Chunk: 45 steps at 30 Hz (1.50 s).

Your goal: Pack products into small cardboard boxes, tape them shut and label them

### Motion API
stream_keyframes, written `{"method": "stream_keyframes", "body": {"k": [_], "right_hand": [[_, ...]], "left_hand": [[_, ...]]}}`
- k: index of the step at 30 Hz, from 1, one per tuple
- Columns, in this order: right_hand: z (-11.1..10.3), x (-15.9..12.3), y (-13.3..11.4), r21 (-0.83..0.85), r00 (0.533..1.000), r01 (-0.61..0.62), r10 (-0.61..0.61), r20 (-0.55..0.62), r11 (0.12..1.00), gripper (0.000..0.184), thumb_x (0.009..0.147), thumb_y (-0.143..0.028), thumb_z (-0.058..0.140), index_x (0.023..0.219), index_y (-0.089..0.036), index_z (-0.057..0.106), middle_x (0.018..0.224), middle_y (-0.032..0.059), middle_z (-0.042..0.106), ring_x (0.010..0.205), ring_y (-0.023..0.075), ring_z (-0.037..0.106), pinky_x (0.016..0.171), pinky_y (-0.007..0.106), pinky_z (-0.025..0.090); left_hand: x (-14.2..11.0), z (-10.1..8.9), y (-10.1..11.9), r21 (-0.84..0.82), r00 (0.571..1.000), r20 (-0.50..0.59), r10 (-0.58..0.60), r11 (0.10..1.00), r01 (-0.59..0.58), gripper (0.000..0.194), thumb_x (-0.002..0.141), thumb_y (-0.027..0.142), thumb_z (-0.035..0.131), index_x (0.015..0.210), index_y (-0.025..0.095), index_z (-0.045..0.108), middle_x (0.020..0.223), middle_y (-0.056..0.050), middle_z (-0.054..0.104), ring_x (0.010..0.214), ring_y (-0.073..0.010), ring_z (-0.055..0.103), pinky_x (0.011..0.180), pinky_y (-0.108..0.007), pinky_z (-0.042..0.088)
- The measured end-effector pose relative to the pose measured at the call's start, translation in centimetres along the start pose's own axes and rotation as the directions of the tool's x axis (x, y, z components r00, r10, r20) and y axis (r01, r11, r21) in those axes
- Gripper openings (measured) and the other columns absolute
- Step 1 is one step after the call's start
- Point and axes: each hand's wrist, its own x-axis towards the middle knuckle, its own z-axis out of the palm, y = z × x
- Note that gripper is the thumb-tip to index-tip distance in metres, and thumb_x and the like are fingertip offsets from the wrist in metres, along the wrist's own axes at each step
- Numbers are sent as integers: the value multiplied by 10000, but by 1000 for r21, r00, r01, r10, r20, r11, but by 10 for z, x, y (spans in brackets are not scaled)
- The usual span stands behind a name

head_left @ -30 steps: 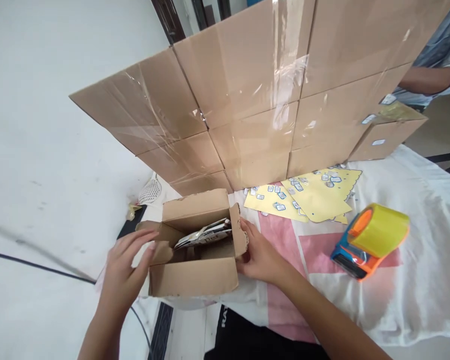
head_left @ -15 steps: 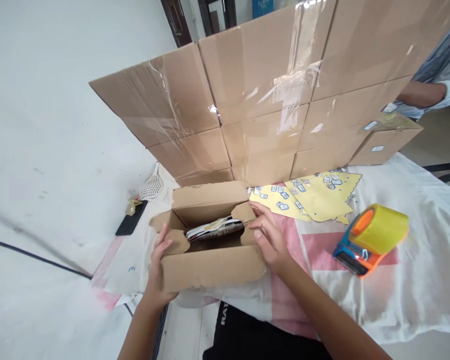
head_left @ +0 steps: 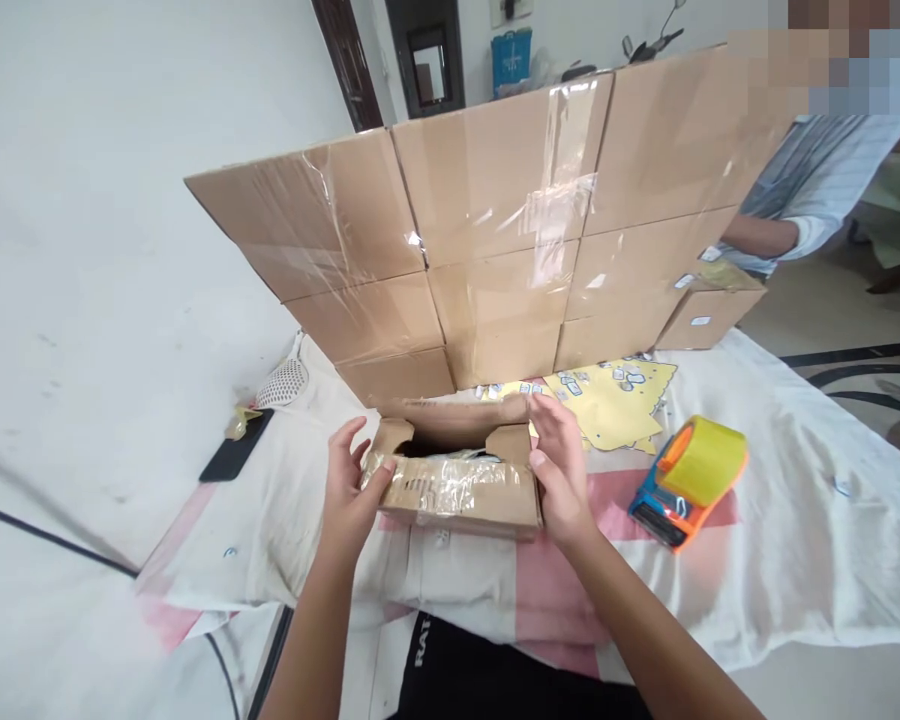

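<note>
A small cardboard box (head_left: 461, 492) sits between my hands on the cloth-covered table, its top partly open. Shiny tape and faint print show on its front panel, and both short side flaps are tilted inward. My left hand (head_left: 351, 487) is at the left end, thumb on the front panel and fingers raised and curved beside it. At the right end my right hand (head_left: 562, 475) grips the edge, with the thumb near the front corner and the fingers behind. Inside the dark opening, only a sliver of the pale contents is visible.
A large taped cardboard panel (head_left: 506, 225) stands behind. Yellow paper sheets (head_left: 619, 405) lie in front of it. An orange and blue tape dispenser (head_left: 686, 485) is to the right. A black phone (head_left: 236, 447) and a white strainer (head_left: 285, 382) lie left. Another person's forearm (head_left: 761, 235) shows far right.
The front flap has swung up and inward, so its taped outer face shows and covers much of the contents. Both hands have shifted along with it. The camera view has tilted up.
</note>
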Motion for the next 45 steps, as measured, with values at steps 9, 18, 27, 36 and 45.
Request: {"method": "stream_keyframes", "body": {"k": [9,18,27,36,45], "right_hand": [[-21,0,19,46,993,-2,-4,122,999,255,1024,-443,494,1018,-266,679,838,67,698,1051,289,665,862,454,547],[-16,-2,19,61,994,-1,-6,111,998,168,1022,-369,543,984,-295,689,781,38,740,1133,279,653,963,477,519],[-15,-1,19,64,997,-3,-2,78,998,181,1027,-350,530,968,-287,689,788,43,752,1125,282,659,971,495,520],[-13,-1,20,96,993,41,-51,104,995,195,1034,-272,509,994,-286,699,778,40,743,1096,267,624,931,480,505],[-14,-2,20,58,989,76,-83,125,995,231,1035,-304,476,988,-279,701,822,58,725,1104,293,602,949,503,471]], "left_hand": [[-3,4,53,385,816,374,441,727,-569,479,938,120,569,1362,340,592,1239,-25,731,1177,-210,678,1145,-472,420],[-10,-2,74,412,795,549,257,745,-525,524,861,512,742,1319,278,643,1339,-85,699,1189,-289,682,978,-443,569],[-24,2,59,363,697,482,532,603,-711,283,855,189,775,1110,240,663,1157,-53,781,1100,-226,719,900,-381,504],[-33,19,52,296,747,235,622,686,-665,154,853,122,760,963,224,722,934,-7,814,922,-187,774,754,-313,495],[-38,33,58,283,945,-87,314,918,-279,156,872,86,716,907,233,756,864,24,794,807,-147,733,702,-279,521]]}}
